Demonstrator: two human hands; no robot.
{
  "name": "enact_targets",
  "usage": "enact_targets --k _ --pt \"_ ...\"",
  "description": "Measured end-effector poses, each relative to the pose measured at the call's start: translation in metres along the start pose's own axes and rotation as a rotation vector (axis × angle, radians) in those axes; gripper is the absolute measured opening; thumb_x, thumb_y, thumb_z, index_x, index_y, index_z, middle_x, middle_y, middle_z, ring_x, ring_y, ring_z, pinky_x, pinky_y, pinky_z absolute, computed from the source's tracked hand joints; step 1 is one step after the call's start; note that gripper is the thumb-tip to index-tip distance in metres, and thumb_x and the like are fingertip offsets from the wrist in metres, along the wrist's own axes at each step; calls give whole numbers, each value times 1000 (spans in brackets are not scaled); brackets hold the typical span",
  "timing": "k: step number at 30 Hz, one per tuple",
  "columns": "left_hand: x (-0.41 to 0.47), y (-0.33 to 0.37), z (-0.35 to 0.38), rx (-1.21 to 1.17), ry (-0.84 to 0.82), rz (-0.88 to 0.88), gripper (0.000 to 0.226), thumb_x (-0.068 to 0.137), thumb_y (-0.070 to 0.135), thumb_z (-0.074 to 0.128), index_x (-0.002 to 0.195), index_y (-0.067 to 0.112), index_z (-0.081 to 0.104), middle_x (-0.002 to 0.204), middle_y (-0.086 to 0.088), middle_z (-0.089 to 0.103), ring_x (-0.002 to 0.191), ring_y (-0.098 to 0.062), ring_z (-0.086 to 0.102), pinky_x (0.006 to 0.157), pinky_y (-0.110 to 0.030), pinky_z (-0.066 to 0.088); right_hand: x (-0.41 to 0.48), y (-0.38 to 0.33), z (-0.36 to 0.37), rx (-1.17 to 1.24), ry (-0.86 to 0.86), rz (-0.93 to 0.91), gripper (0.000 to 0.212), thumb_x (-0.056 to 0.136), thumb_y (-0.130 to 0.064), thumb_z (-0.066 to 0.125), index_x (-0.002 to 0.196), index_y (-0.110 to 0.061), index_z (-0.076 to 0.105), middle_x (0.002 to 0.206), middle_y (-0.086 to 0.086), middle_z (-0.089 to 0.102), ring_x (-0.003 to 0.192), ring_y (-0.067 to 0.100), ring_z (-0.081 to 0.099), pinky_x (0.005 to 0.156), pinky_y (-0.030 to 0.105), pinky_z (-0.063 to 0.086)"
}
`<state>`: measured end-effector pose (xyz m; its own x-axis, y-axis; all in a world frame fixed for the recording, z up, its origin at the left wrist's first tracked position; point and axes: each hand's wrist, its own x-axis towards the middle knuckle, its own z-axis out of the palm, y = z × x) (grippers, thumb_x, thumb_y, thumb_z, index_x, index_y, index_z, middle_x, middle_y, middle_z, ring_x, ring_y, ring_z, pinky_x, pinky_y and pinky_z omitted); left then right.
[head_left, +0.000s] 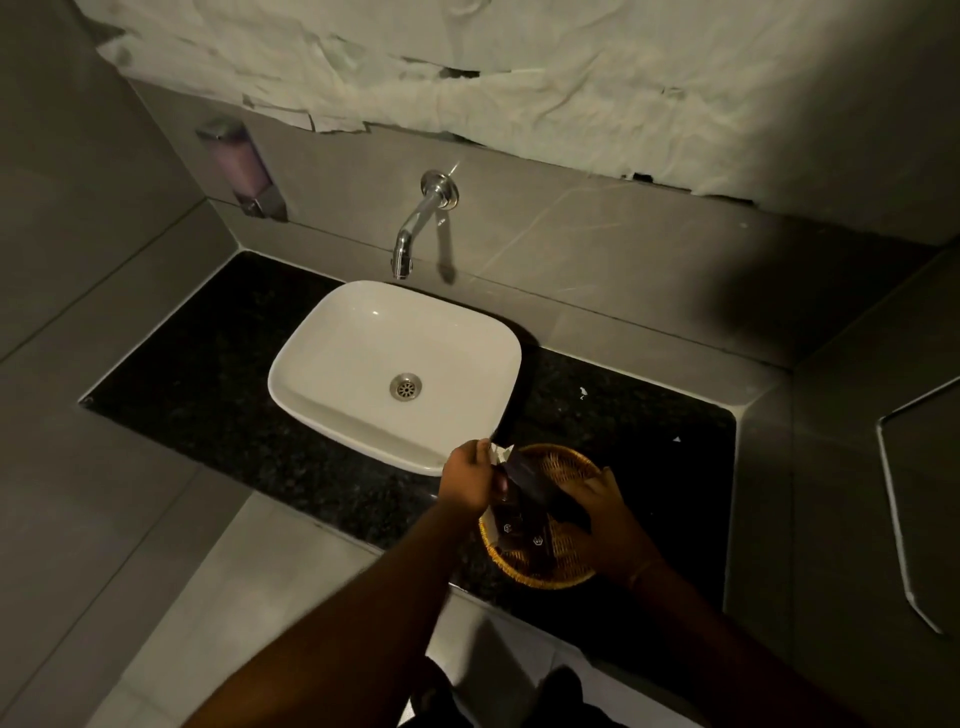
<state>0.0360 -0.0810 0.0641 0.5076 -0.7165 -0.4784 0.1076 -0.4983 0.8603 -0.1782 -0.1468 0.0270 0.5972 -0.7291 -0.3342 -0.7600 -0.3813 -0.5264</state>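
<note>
A person is standing at a bathroom counter, seen from above through a head-worn camera in dim light. Both bare arms are reaching forward to a round woven wicker basket (524, 571), which is sitting at the front edge of a black speckled stone counter (208, 384), just right of a white rounded-rectangle ceramic basin (332, 364). The left hand (470, 480) is hovering over the basket's left rim, its fingers curling around a dark flat packet (527, 480) that is tilting up out of the basket. The right hand (605, 514) is reaching in from the right, its fingers bending over and gripping a second dark packet (571, 512). More dark sachets with small pale logos (519, 538) are lying inside the basket beneath both hands. A curved chrome wall tap (415, 228) is hanging over the basin, and a wall-mounted soap dispenser with pinkish liquid (241, 166) is sitting on the grey tiles at the left.
</note>
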Motion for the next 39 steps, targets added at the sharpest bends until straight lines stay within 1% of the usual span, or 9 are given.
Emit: enact_targets --k 3,5,9,11,14,18,23,35,39 --pt "-8 6 -8 -144 -81 -53 50 113 45 40 96 14 75 76 1 78 71 -16 75 66 -24 58 -3 -11 1 189 16 -22 38 86 -28 72 123 -31 67 126 -7 67 125 6 56 122 16 21" --pt "-18 11 -8 -158 -211 -58 43 109 52 46 107 24 79 94 9 84 87 -6 81 72 -16 62 -6 -27 -2 359 18 -36 34 84 -23 76 110 -43 66 110 -15 73 103 -17 61 96 -10 28" --pt "-31 10 -2 -88 -222 104 21 108 29 59 103 14 72 101 -12 76 99 -29 74 93 -41 59 -12 -57 -8 626 -16 -63 24 88 -19 76 105 -37 75 100 -16 78 98 1 73 83 12 56" --pt "-36 11 -6 -21 -204 206 22 109 28 57 111 11 71 100 -18 76 94 -35 73 91 -49 58 -13 -67 -19 798 80 74 21 87 -40 75 99 -23 79 89 -4 79 89 16 76 72 24 62" --pt "-47 23 -18 246 -322 334 25 106 39 60 127 29 71 101 -3 79 91 -17 76 89 -46 60 -6 -72 -41 1028 53 340 47 84 -59 67 100 -15 74 88 10 75 77 26 74 62 38 64" --pt "-65 47 -26 722 -390 531 36 100 57 59 135 50 61 110 12 78 96 -5 74 78 -28 56 2 -80 -52 1105 -27 412 47 86 -59 67 102 -15 72 74 12 74 50 20 64 46 30 53" --pt "-78 86 -37 1034 -486 474 61 96 45 66 151 56 41 138 2 62 123 -22 66 102 -43 56 5 -62 -36 1343 -24 609 31 91 -37 68 108 -11 72 93 16 78 59 20 69 54 30 56" --pt "-100 138 -57 819 -441 578 29 96 23 76 121 36 74 115 13 74 104 -8 71 93 -41 62 -14 -55 -8 1446 -274 762 42 104 -33 46 126 -1 63 92 12 63 69 18 57 55 27 53" --pt "-104 134 -51 665 -345 626 38 95 27 78 128 41 68 119 16 75 102 -2 72 87 -36 64 -23 -61 -7 1231 -368 714 55 105 -44 31 95 -9 73 79 3 65 68 13 53 60 25 46"
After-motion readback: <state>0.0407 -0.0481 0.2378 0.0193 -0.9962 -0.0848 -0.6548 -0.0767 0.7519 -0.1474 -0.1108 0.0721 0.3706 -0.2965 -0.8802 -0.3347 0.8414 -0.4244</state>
